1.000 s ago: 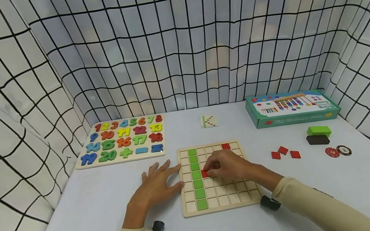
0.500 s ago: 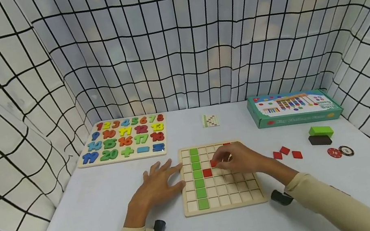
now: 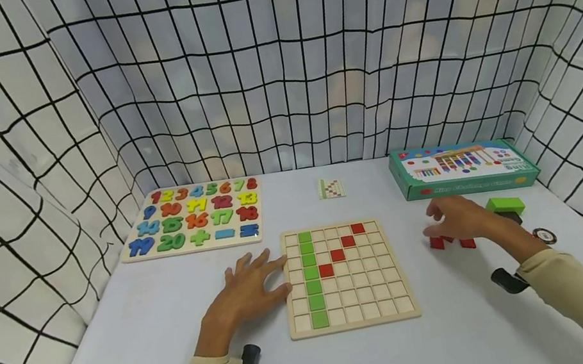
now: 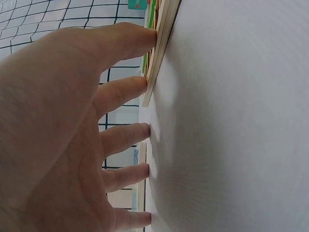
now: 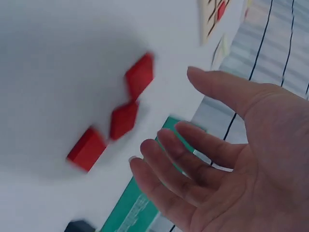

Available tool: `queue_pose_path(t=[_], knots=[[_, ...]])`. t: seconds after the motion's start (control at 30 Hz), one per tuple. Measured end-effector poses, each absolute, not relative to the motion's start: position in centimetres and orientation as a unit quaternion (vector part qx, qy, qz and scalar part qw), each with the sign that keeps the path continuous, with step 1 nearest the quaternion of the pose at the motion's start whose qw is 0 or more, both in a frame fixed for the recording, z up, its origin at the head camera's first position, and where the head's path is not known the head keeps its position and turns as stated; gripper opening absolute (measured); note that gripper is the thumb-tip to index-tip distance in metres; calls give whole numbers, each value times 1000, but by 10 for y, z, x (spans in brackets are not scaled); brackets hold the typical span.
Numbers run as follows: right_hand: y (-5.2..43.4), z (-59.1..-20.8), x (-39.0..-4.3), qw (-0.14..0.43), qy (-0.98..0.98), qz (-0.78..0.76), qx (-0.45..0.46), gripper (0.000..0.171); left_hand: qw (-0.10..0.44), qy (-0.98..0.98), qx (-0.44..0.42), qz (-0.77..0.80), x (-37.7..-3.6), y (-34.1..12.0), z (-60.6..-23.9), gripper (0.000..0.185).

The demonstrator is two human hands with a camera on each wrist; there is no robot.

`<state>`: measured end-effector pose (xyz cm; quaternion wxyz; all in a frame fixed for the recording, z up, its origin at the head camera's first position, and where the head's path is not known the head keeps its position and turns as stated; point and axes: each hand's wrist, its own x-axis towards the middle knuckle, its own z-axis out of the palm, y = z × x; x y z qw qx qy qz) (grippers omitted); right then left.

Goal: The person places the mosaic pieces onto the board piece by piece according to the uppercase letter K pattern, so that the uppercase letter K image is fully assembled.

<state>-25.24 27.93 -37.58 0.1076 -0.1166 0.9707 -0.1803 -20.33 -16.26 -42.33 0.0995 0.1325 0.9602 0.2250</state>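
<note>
head: left hand (image 3: 247,294) flat, fingers spread, on board's (image 3: 354,320) left edge; right hand (image 3: 464,218) relaxed over three red tiles (image 3: 436,243) — near worktop's right edge | left wrist: fingertips (image 4: 145,38) touch board (image 4: 161,43) | right wrist: fingers (image 5: 193,145) apart, empty — tiles (image 5: 124,118) flat, square, blurred

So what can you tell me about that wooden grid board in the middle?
The wooden grid board lies flat on the white table, a pale square tray of small cells. One column holds green tiles; four red tiles step diagonally up to the right. The left hand rests flat, fingers touching its left edge.
</note>
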Motion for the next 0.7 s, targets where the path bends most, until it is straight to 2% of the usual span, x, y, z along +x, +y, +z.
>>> queue_pose_path(t=[0.13, 0.23, 0.5, 0.7], knots=[[301, -378, -257, 163, 973, -154, -58, 63, 99, 961, 131, 222, -204, -163, -422, 64], [307, -381, -259, 197, 969, -143, -44, 60, 102, 961, 131, 221, -204, -163, -423, 64], [306, -384, -259, 215, 960, -171, -58, 46, 102, 961, 132, 221, -204, -162, -423, 64], [303, -377, -256, 221, 959, -162, -78, 47, 103, 961, 131, 221, -204, -161, -423, 64]])
